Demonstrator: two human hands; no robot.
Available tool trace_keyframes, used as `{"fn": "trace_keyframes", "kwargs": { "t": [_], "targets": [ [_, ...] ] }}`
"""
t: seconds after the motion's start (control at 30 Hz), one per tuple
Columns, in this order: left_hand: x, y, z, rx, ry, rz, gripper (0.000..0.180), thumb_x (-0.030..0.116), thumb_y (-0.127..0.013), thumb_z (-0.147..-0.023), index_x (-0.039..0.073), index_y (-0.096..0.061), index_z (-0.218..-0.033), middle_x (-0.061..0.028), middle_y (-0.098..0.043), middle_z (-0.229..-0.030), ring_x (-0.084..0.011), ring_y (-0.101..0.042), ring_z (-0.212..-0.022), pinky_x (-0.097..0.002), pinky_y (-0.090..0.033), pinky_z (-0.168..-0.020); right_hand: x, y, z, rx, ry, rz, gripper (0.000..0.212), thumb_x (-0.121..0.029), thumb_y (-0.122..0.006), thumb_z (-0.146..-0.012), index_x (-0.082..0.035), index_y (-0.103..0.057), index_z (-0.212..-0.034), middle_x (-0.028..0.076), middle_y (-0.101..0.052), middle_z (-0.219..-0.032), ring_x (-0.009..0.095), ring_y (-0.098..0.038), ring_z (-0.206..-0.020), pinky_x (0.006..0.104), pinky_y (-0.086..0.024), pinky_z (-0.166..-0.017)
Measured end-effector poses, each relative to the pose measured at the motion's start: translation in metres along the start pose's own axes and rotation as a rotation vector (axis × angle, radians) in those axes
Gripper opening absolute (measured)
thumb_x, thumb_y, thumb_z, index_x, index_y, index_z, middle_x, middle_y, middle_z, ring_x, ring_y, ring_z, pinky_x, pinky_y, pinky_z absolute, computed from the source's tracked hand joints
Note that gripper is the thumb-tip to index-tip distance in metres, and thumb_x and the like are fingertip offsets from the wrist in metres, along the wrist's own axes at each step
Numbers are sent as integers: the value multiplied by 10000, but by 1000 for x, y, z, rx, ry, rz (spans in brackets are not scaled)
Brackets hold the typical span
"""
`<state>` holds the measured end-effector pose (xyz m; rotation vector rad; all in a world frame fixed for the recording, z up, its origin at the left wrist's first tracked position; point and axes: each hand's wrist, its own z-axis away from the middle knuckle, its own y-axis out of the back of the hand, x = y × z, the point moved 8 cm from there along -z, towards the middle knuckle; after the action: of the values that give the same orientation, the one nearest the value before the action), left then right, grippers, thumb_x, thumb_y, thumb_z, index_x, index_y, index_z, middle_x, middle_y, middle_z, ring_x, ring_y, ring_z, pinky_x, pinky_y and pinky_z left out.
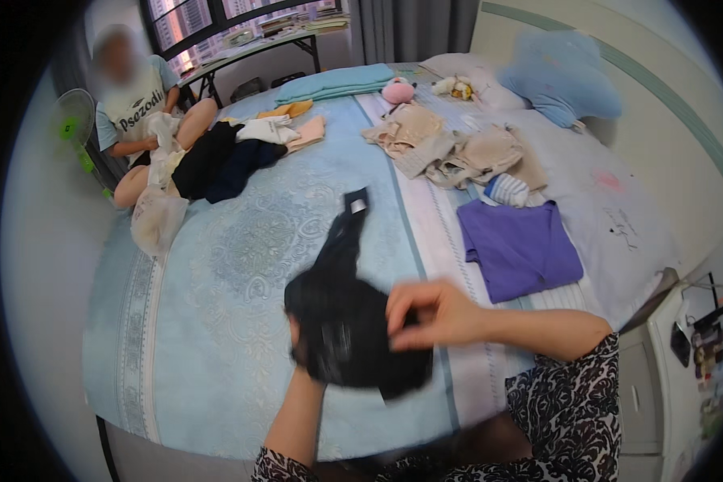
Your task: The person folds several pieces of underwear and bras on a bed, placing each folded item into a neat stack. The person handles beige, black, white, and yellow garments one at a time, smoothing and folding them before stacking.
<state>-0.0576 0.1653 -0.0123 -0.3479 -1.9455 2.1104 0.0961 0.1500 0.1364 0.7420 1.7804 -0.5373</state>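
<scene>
A black bra (pixel 341 321) hangs above the near middle of the bed, slightly blurred, its band with a pale tag stretching up and away. My left hand (pixel 296 336) grips it from behind on the left; most of those fingers are hidden by the fabric. On the other side, my right hand (pixel 430 313) has its fingers curled and pinched at the bra's right edge. To the right of my hands lies a folded purple top (pixel 522 251). Just beyond it are a blue-and-white striped sock bundle (pixel 507 190) and several beige bras (pixel 478 154).
At the far left a person (pixel 149 112) sits holding pale cloth, beside dark clothes (pixel 229 165) and a translucent plastic bag (pixel 158 222). A fan (pixel 76 128) stands behind them. Blue folded bedding (pixel 345 84) and a blue plush pillow (pixel 562 76) lie farther back. A white nightstand (pixel 639 386) adjoins the bed.
</scene>
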Motion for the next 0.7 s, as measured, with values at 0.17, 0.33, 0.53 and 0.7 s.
{"fn": "trace_keyframes", "kwargs": {
  "t": [0.17, 0.33, 0.53, 0.7],
  "targets": [
    [8, -7, 27, -119, -27, -456, 653, 579, -354, -925, 90, -422, -1353, -106, -436, -1381, -278, -426, -1257, -420, -319, -1068, 31, 80, -5, 50, -469, 620, 163, -135, -704, -784, -43, -680, -917, 15, -674, -804, 87, -607, -737, 244, -487, -682],
    [5, 10, 29, 147, -61, -678, 703, 613, -401, -892, 44, -477, -1298, -119, -524, -1287, -273, -473, -1212, -421, -332, -1059, 9, 387, 56, 1282, -240, 1385, 376, -284, -613, -765, 18, -657, -985, 238, -638, -994, 357, -614, -951, 431, -477, -831],
    [1, 15, 132, 354, -159, -1197, 447, 25, -728, -733, -35, -571, -1147, -90, -638, -1062, -145, -596, -971, -287, -447, -899, 43, 444, 55, 1510, -707, 1026, 675, -560, -585, -754, 46, -638, -1047, 267, -616, -1071, 389, -583, -1041, 434, -443, -903],
    [-2, -10, 105, 419, -203, -1347, 371, 53, -741, -742, -36, -593, -1070, -58, -648, -993, -120, -593, -894, -272, -468, -821, 37, 474, 33, 1636, -149, 955, 397, -343, -675, -694, 36, -659, -811, 211, -657, -801, 311, -640, -785, 378, -484, -711]
  ]
}}
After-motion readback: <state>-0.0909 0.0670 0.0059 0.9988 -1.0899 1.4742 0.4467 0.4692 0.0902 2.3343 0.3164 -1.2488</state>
